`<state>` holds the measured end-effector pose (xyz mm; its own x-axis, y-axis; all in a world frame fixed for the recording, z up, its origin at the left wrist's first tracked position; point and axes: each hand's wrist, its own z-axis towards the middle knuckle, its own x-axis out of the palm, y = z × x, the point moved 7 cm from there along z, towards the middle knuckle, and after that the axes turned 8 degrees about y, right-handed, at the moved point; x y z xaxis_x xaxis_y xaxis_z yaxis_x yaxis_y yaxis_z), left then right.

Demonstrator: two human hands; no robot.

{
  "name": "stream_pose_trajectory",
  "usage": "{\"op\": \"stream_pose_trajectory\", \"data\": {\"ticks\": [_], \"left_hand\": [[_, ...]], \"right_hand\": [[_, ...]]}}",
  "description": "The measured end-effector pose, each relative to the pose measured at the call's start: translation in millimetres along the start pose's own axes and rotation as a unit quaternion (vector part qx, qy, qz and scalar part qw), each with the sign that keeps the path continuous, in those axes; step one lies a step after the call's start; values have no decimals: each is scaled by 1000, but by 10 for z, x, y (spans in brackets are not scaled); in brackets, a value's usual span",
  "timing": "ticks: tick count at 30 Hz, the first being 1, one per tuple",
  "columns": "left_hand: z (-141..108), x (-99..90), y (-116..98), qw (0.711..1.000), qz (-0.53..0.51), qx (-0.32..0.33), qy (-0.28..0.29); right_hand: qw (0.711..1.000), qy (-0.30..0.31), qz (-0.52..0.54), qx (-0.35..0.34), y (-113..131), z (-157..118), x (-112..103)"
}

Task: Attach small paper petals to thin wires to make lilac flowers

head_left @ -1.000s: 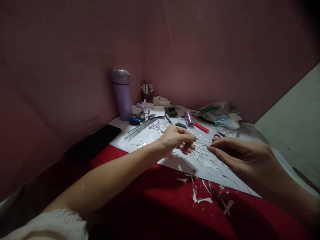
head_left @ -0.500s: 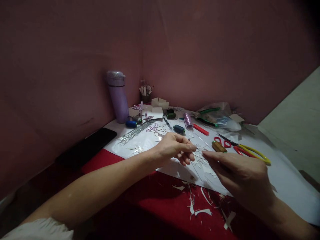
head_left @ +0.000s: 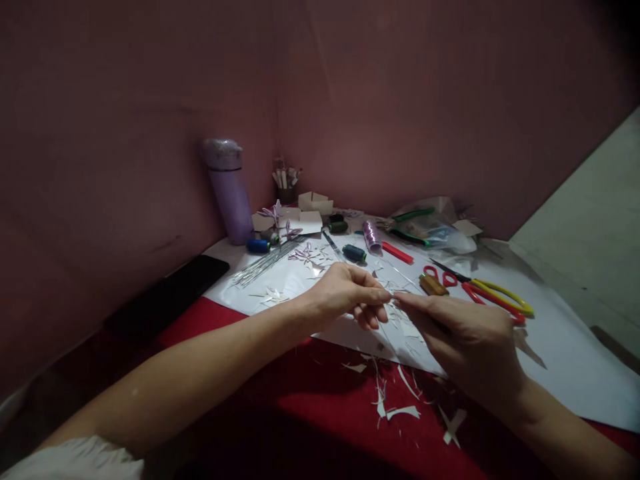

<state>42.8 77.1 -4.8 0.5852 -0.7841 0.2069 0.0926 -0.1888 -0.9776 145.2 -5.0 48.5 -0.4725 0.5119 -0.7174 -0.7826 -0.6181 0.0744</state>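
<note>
Over the front part of the white sheet (head_left: 560,353), my left hand (head_left: 353,297) pinches thumb against index finger, the other fingers curled below. What it holds is too small to make out. My right hand (head_left: 465,333) comes in from the right with its fingertips pressed together, touching or almost touching the left fingertips. Anything between its fingers is hidden. White paper scraps (head_left: 400,327) lie under and behind the hands. The brown thread spool (head_left: 433,285) sits just beyond my right hand, near red-handled scissors (head_left: 450,279) and pliers with yellow and red handles (head_left: 505,297).
A purple bottle (head_left: 231,197) stands at the back left, by a black flat object (head_left: 175,293). Thin wires (head_left: 267,263), a blue spool (head_left: 259,246), a dark teal spool (head_left: 355,253) and green-handled pliers (head_left: 413,215) lie behind. More scraps (head_left: 404,412) litter the red cloth (head_left: 300,407).
My right hand has moved left, and its fingertips now meet or nearly meet those of my left hand. The whole view has shifted slightly.
</note>
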Motion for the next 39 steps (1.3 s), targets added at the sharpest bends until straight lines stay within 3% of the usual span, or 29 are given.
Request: {"op": "stream_pose_trajectory", "data": {"ticks": [18, 26, 34, 39], "left_hand": [[13, 22, 35, 999, -20, -14, 32], [9, 14, 2, 1000, 3, -6, 17], [11, 18, 17, 1000, -2, -5, 23], [21, 23, 69, 999, -26, -15, 34]], "right_hand": [[999, 18, -24, 28, -46, -19, 36], [994, 5, 50, 97, -144, -26, 43], [999, 11, -27, -17, 24, -17, 18], [995, 14, -88, -34, 50, -19, 47]]}}
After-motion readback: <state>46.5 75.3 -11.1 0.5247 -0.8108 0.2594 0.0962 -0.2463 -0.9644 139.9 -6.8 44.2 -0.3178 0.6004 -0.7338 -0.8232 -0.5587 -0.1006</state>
